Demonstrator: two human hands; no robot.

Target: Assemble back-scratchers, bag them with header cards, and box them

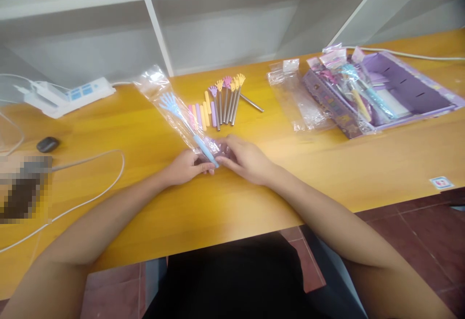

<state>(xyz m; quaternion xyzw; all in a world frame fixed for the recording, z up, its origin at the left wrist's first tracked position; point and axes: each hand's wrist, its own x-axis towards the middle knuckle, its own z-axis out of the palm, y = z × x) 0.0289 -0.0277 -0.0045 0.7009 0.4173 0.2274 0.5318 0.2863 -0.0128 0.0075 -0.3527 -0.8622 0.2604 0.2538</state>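
Observation:
A light blue back scratcher (206,150) with a hand-shaped head lies slantwise along a clear plastic bag (154,82), its head toward the far left. My left hand (186,167) is closed on the near end of the bag, thumb beside the blue handle. From the other side my right hand (250,160) pinches the same end, by the handle's tip. Crumpled plastic between the fingers partly hides the grip. Just beyond the hands are several metal back scratcher rods (227,105) with yellow, pink and purple hand heads, and a row of loose coloured handles (203,113).
Empty clear bags (290,96) lie right of the rods. A purple box (417,84) holds several packaged back scratchers (363,91). A power strip (72,96), a black object (48,144) and a white cable (121,168) occupy the left. Shelving (232,23) stands behind the table.

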